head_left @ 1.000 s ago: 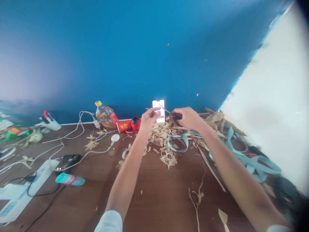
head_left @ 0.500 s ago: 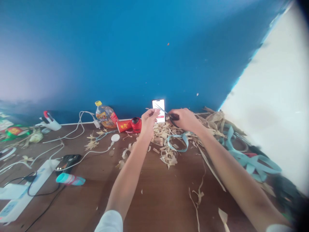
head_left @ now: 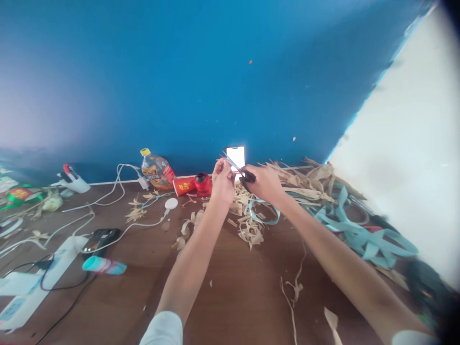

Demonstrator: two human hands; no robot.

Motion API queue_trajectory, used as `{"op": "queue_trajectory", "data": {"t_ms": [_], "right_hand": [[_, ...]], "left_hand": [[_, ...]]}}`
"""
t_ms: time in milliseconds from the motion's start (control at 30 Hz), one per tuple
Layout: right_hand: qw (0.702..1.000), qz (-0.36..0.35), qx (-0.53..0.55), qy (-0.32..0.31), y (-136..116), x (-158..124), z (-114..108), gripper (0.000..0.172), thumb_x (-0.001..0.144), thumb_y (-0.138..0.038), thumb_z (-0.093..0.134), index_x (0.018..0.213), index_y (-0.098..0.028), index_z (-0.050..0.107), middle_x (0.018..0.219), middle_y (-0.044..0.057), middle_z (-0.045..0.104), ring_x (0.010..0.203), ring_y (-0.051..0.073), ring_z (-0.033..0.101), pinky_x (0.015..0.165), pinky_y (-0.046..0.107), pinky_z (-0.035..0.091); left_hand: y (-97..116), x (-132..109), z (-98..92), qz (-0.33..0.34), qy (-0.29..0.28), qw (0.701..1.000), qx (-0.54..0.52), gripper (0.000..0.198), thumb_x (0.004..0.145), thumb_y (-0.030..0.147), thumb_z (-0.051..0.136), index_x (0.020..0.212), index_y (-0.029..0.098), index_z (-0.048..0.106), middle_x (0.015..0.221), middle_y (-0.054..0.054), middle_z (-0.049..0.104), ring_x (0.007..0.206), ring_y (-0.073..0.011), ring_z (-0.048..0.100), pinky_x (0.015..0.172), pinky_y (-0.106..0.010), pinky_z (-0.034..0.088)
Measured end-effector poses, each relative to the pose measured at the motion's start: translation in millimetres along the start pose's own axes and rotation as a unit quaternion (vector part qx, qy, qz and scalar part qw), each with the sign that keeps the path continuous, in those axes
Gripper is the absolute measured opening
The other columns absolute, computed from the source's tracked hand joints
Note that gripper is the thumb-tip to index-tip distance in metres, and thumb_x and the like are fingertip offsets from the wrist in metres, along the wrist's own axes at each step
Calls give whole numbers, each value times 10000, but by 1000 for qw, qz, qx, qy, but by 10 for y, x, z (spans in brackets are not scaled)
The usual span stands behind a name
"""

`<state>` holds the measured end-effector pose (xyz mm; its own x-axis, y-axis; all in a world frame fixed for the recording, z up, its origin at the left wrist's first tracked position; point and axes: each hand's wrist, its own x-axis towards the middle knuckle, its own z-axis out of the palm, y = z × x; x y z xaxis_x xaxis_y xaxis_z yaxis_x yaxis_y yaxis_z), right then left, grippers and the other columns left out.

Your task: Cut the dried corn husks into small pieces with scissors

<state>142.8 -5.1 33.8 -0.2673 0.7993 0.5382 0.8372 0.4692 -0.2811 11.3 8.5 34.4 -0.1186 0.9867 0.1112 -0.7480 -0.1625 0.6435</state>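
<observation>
Both arms reach out over a brown wooden table [head_left: 237,297] toward the blue wall. My right hand [head_left: 261,183] is closed round the dark handles of a pair of scissors [head_left: 237,169], whose blades point up and left. My left hand [head_left: 222,178] is pinched shut on a small piece right at the blades; I cannot make out what it is. Below both hands lies a heap of tan dried-leaf strips and shavings [head_left: 247,220] with a light-blue ribbon loop [head_left: 265,211]. A lit phone [head_left: 236,157] leans on the wall just behind the hands.
A plastic bottle [head_left: 155,171], red cup [head_left: 184,185] and red round object [head_left: 202,184] lie by the wall. Left: white cables, power strip [head_left: 32,292], teal tube [head_left: 103,265], black device [head_left: 101,237]. Right: blue ribbons and dried leaves [head_left: 359,230] along a white wall.
Both hands have shifted left and drawn closer together; the scissors now meet the left hand's pinch in front of the phone.
</observation>
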Motion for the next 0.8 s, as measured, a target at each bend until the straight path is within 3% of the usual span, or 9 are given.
{"op": "queue_trajectory", "data": {"t_ms": [133,267,533,800], "right_hand": [[1000,0,-9,4,9,-5,26,228,775,-281,521,951,-248,663,730,36,687,673,190,600,586,256,304],[1000,3,-9,15,21,-8,29,234,771,-279,528,961,-261,663,746,29,697,679,192,609,576,258,300],[1000,19,2,24,8,-15,57,243,767,-267,529,961,-243,673,743,42,705,666,194,610,576,258,315],[999,13,-3,34,-3,-34,101,254,754,-244,529,965,-260,671,764,22,709,687,195,619,579,259,312]], "left_hand": [[-3,25,-32,-9,-37,999,-26,204,726,257,746,757,178,560,614,60,453,527,-33,402,580,-175,385],[-18,40,-56,-6,-35,999,-7,194,751,298,722,818,194,574,755,28,538,648,-54,493,644,-189,406],[11,17,-31,13,-27,998,57,260,766,433,684,770,219,537,648,42,430,610,-67,450,639,-201,395],[-6,17,-23,5,-53,999,9,222,783,394,677,780,220,540,661,42,445,589,-67,430,641,-208,406]]}}
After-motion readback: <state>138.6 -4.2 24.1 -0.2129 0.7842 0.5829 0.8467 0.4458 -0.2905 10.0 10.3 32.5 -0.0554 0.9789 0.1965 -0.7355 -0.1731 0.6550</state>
